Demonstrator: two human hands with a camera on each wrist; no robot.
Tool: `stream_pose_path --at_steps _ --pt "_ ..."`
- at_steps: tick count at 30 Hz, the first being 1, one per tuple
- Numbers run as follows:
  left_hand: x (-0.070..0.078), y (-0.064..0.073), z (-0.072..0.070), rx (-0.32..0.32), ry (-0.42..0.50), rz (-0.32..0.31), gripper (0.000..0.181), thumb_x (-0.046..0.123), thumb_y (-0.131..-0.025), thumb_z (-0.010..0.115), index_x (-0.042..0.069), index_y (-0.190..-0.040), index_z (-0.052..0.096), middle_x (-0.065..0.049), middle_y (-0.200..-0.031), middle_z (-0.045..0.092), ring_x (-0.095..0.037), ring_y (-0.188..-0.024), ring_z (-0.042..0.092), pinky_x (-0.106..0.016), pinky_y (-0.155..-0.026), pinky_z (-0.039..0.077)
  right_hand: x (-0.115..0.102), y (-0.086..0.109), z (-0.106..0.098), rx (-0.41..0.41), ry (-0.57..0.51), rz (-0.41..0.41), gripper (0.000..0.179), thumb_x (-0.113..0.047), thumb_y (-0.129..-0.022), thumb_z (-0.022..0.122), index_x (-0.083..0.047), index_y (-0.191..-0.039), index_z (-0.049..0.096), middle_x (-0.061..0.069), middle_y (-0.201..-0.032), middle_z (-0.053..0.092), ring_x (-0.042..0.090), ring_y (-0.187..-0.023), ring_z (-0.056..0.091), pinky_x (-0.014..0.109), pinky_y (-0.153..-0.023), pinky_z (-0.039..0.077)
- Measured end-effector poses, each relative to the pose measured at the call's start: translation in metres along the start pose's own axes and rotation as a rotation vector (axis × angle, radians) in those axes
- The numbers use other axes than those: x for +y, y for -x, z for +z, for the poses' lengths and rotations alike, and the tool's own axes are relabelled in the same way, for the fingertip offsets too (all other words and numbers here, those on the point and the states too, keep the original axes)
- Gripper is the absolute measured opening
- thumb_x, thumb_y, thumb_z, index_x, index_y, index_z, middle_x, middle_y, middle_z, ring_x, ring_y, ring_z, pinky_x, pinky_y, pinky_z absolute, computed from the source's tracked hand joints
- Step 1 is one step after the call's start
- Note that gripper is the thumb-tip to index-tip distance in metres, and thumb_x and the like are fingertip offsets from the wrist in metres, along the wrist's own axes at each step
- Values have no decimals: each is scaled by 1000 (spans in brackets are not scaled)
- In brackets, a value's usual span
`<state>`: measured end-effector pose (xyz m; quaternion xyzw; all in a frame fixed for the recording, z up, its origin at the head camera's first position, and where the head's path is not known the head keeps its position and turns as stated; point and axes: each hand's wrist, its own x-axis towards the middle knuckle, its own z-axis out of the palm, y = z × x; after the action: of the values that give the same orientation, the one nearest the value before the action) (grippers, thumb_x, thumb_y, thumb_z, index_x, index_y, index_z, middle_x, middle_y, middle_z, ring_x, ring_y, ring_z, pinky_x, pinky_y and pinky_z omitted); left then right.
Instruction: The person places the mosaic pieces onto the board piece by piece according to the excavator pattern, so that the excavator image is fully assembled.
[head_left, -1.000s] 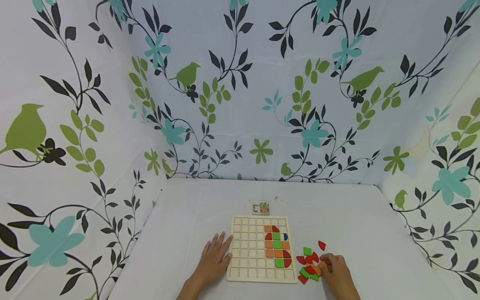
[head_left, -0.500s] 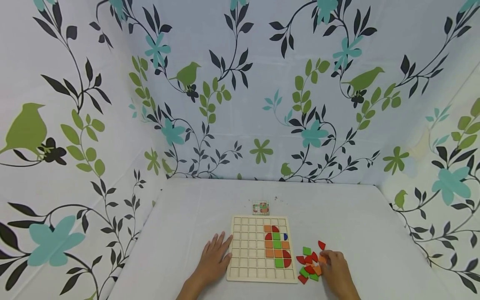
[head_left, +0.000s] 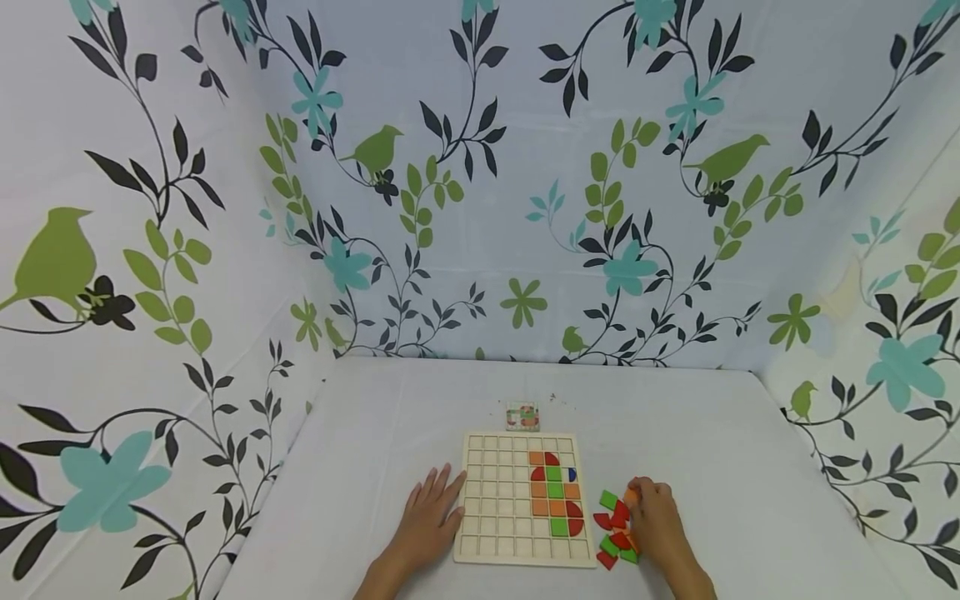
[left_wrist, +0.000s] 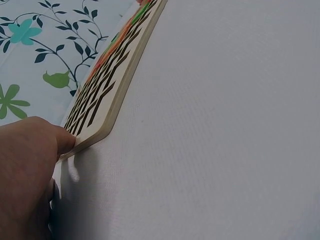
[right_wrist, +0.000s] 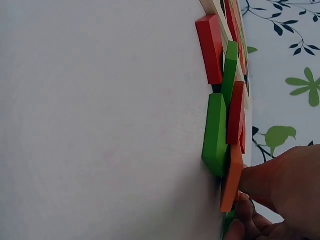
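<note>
A wooden grid board (head_left: 495, 508) lies on the white table and holds a partial figure of orange, green and red tiles (head_left: 553, 493). My left hand (head_left: 437, 502) rests flat beside it, fingers straight. In the left wrist view its fingertips (left_wrist: 62, 141) touch the board's edge (left_wrist: 117, 95). My right hand (head_left: 636, 495) is over a loose pile of red, green and orange tiles (head_left: 613, 532) just right of the board. It pinches an orange tile (head_left: 632, 497) at its fingertips. In the right wrist view the fingers (right_wrist: 272, 182) press on that orange tile (right_wrist: 231, 177), next to green (right_wrist: 216, 132) and red (right_wrist: 210, 47) tiles.
A small pattern card (head_left: 522, 416) lies just beyond the board's far edge. Walls papered with birds and leaves (head_left: 480, 208) close in the table on three sides. The table cloth (head_left: 712, 433) stretches bare towards the back and right.
My right hand has moved forward and left over the pile with an orange tile at its fingertips, and now covers the lone red tile. The left hand and board have not moved.
</note>
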<state>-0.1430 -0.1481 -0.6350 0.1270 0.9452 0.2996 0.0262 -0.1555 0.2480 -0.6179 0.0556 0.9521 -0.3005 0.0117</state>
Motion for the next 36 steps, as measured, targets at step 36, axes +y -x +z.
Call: stream_pose_path --at_steps 36 --pt "-2 0 0 -6 15 2 56 34 -109 53 16 -162 44 -19 -172 29 -46 -160 20 -74 -124 13 -78 34 40 -195 -46 -452 9 -23 -100 73 -23 -103 64 -10 -103 53 8 -94 50 25 -78 52"
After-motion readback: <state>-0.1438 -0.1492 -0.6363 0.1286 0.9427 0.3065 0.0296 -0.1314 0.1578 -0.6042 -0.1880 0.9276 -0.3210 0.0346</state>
